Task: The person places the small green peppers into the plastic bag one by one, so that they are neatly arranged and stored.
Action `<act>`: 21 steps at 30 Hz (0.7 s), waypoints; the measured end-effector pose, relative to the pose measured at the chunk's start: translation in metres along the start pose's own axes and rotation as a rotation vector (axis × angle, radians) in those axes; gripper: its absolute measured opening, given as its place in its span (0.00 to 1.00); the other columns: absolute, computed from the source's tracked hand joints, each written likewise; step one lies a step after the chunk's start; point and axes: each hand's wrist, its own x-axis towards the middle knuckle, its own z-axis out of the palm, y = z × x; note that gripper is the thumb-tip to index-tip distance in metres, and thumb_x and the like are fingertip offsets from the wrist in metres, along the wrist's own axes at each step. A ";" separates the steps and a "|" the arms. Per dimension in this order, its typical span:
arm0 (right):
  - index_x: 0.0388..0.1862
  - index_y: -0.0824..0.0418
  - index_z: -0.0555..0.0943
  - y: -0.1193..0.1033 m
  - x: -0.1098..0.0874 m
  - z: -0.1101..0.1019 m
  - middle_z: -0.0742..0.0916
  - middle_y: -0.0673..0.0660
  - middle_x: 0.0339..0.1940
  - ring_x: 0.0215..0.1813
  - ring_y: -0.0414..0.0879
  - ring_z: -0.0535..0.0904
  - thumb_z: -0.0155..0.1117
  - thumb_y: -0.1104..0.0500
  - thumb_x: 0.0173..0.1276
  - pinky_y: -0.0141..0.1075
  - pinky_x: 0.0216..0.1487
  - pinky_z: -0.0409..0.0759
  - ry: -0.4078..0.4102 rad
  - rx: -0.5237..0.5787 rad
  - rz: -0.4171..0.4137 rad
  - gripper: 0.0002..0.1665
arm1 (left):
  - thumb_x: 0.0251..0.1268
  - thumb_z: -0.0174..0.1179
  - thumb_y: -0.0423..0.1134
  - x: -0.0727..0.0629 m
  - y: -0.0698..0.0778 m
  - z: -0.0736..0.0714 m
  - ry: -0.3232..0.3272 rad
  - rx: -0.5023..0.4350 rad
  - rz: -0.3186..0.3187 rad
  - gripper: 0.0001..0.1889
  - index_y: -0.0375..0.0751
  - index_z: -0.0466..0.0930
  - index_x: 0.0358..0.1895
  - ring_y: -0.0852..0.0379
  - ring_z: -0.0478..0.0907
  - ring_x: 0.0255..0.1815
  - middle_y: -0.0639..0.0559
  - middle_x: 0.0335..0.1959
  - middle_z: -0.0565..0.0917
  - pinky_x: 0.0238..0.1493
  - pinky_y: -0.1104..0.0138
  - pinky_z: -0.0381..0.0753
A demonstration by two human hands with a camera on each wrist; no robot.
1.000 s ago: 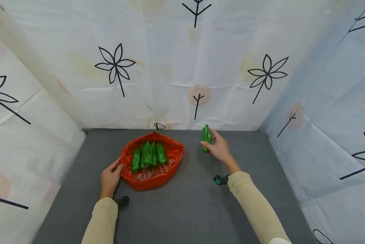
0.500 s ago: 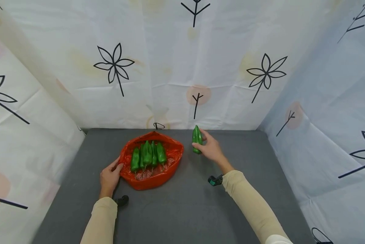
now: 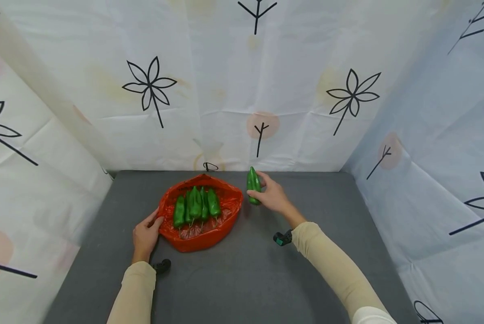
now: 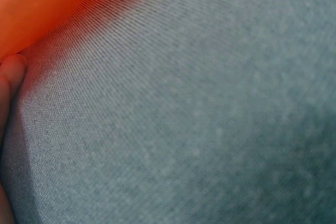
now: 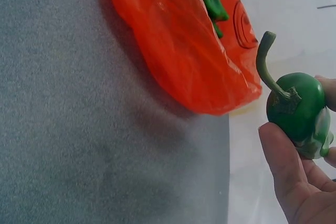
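Observation:
A red plastic bag (image 3: 197,243), its mouth spread wide, lies on the grey table with several green peppers (image 3: 195,204) side by side in it, stems toward the person. At its left edge my left hand (image 3: 145,236) pinches the rim between thumb and fingers. In the left wrist view only fingertips (image 4: 13,69) show against the bag. My right hand (image 3: 272,194) grips one more green pepper (image 3: 252,184) just right of the bag, tip pointing away. The right wrist view shows this pepper's curved stem (image 5: 266,61) and the thumb pressed against its side.
The grey table (image 3: 234,283) stretches in front of the bag and to both sides. White cloth walls (image 3: 226,90) with leaf drawings close off the back, left and right; the back one meets the table's far edge just behind the bag.
My right hand has carried the pepper leftward, nearer the bag's right edge. The left hand keeps its grip on the rim, and the peppers in the bag have not moved.

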 end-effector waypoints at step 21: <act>0.82 0.43 0.60 -0.027 0.012 0.024 0.83 0.63 0.55 0.34 0.45 0.87 0.72 0.43 0.67 0.40 0.34 0.88 -0.089 0.018 -0.081 0.48 | 0.71 0.58 0.63 -0.001 0.001 -0.001 -0.009 -0.009 -0.015 0.27 0.67 0.73 0.71 0.42 0.68 0.77 0.48 0.73 0.75 0.77 0.45 0.63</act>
